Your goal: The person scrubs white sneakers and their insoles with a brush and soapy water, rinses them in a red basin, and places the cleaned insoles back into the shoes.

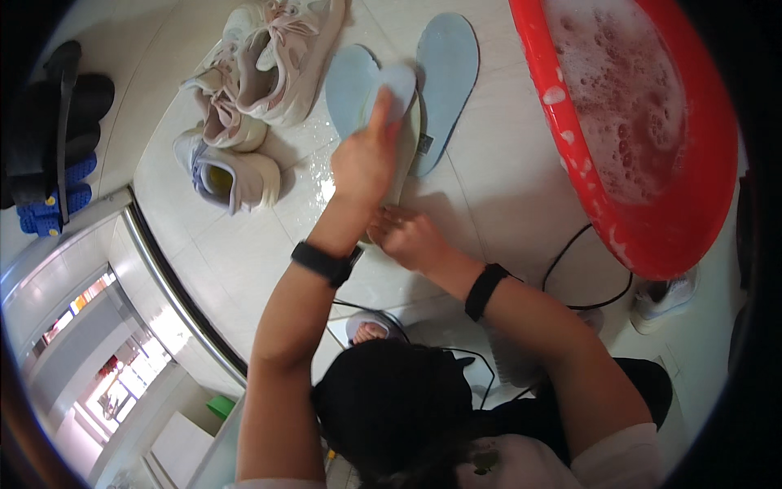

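Observation:
My left hand (366,162), with a dark watch on its wrist, grips a whitish rounded object (403,85), its index finger stretched along it. The hand hides most of this object, so I cannot tell its kind. It lies over a pale greenish shoe insole (408,156). At the near end of that insole the fingers of my right hand (409,237) are closed on its edge; a black band circles this wrist. One blue-grey insole (348,85) lies beyond my left hand, partly covered. A second blue-grey insole (451,73) lies flat to the right.
Several pale sneakers (259,73) stand on wet floor tiles (305,177) at the left. A red basin (690,226) of foamy water is at the right, near a black cable (559,263) and another shoe (663,302). Blue sandals (58,208) are far left, beside a metal door track (177,287).

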Demonstrator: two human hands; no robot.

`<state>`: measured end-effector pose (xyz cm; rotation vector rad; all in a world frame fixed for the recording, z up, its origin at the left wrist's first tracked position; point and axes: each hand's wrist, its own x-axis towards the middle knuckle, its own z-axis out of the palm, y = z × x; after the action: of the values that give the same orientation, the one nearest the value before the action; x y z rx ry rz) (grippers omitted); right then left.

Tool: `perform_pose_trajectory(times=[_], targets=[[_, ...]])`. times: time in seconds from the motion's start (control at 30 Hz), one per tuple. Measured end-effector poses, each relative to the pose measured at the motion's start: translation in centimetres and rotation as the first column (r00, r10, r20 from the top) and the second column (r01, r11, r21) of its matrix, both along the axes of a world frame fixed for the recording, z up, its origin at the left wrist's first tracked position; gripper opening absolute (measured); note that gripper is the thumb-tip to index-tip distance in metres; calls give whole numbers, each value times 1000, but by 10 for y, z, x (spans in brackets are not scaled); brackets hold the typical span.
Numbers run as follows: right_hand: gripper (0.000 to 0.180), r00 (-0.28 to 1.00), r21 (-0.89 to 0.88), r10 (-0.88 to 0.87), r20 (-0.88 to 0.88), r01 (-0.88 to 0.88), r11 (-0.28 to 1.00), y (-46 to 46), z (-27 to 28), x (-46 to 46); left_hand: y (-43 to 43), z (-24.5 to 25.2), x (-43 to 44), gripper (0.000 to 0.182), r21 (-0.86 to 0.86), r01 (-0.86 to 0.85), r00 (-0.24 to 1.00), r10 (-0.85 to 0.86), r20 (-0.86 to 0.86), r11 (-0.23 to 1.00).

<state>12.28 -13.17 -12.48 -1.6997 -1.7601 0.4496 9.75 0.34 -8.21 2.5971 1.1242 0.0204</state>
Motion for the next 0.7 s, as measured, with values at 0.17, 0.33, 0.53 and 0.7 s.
perform_pose_trajectory(times=[0.17,0.33,0.53,0.7], targets=[[16,996,261,-88,18,80,962,17,4,23,-36,4,-82,55,-120,-51,998,48,-31,991],[30,849,97,-413,329,404,910,56,7,62,6,3,-14,49,-81,-104,994,100,-49,991],[28,889,87,-440,131,432,898,68,6,91,-16,6,-32,57,-105,-101,993,95,-64,989],[19,855,112,-464,232,450,886,70,9,95,47,0,65,46,17,12,1000,-13,27,1000]])
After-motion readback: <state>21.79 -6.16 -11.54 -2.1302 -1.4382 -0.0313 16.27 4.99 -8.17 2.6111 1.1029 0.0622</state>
